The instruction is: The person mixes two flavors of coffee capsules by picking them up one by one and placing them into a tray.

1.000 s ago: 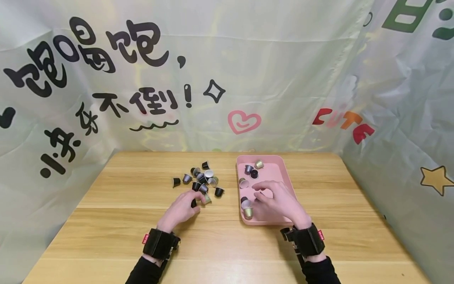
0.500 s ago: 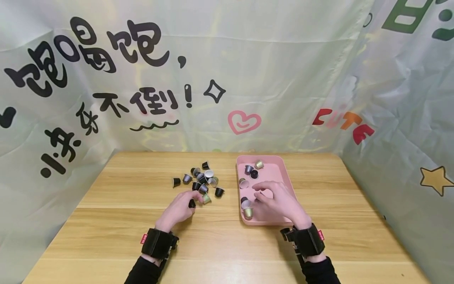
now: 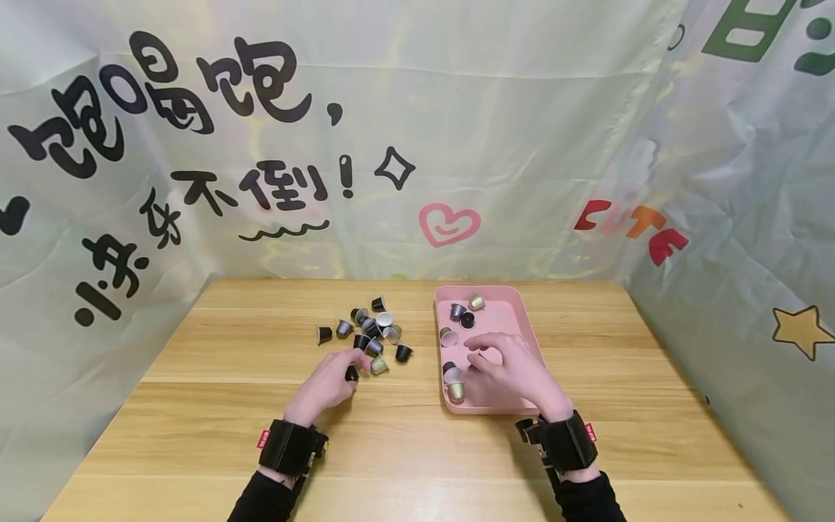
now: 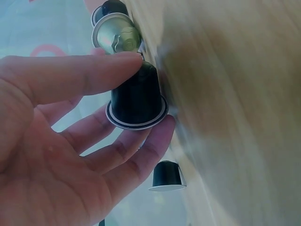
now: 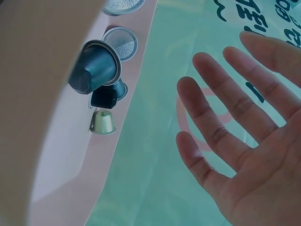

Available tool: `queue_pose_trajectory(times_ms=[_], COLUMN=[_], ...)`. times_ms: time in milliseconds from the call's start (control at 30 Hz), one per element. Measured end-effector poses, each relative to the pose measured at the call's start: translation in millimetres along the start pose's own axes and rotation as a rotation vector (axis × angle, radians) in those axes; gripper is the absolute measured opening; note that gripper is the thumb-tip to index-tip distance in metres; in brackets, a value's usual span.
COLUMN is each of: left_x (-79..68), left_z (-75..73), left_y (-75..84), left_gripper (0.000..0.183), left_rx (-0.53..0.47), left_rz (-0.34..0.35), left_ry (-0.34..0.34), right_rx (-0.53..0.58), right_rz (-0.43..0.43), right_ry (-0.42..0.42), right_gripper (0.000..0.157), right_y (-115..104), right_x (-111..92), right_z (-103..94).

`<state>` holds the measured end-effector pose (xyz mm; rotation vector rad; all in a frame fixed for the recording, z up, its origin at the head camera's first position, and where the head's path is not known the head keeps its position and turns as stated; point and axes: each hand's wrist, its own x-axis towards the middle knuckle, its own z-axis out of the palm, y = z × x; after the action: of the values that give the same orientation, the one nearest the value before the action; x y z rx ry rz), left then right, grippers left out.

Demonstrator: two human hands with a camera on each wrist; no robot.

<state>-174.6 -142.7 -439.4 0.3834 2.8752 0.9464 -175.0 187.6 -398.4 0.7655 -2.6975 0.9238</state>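
Observation:
My left hand (image 3: 328,380) pinches a black coffee capsule (image 4: 136,96) between thumb and curled fingers, low over the table. The capsule's silver-edged rim faces the fingers. Right beside the fingertips lies a pale green capsule (image 3: 378,365), at the near side of the loose capsules. My right hand (image 3: 515,370) hovers over the pink tray (image 3: 507,297) with fingers loosely spread and nothing held in them. In the right wrist view, a dark blue capsule (image 5: 96,68) shows to the left of those fingers. Part of the tray is hidden beneath the hand.
Behind the left hand lie several black, silver and grey-blue capsules, among them a black one (image 3: 324,335) at the far left and another (image 3: 403,354) at the right. The tray has several capsules along its left side, including a green one (image 3: 456,392).
My left hand has drawn slightly left and back with the black capsule. The green capsule beside it is more exposed. My right hand has stayed over the tray.

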Motion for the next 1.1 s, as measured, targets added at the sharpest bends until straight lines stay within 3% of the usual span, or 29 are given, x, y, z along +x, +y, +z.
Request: queue_pose_trajectory(times_ms=[833,1100], left_x=[-2.5,-4.3], left_z=[-8.5,-13.8], left_y=[0.2,5.8], left_gripper=[0.046,0.049], left_rx=[0.004,-0.001], left_rz=[-0.077,-0.058], left_ry=[0.021,0.039], right_rx=[0.044,0.040], right_rz=[0.030,0.029], right_ry=[-0.013,0.009], right_gripper=[0.021,0.021], right_y=[0,0], right_x=[-1,-2], right_z=[-4.4,-7.3])
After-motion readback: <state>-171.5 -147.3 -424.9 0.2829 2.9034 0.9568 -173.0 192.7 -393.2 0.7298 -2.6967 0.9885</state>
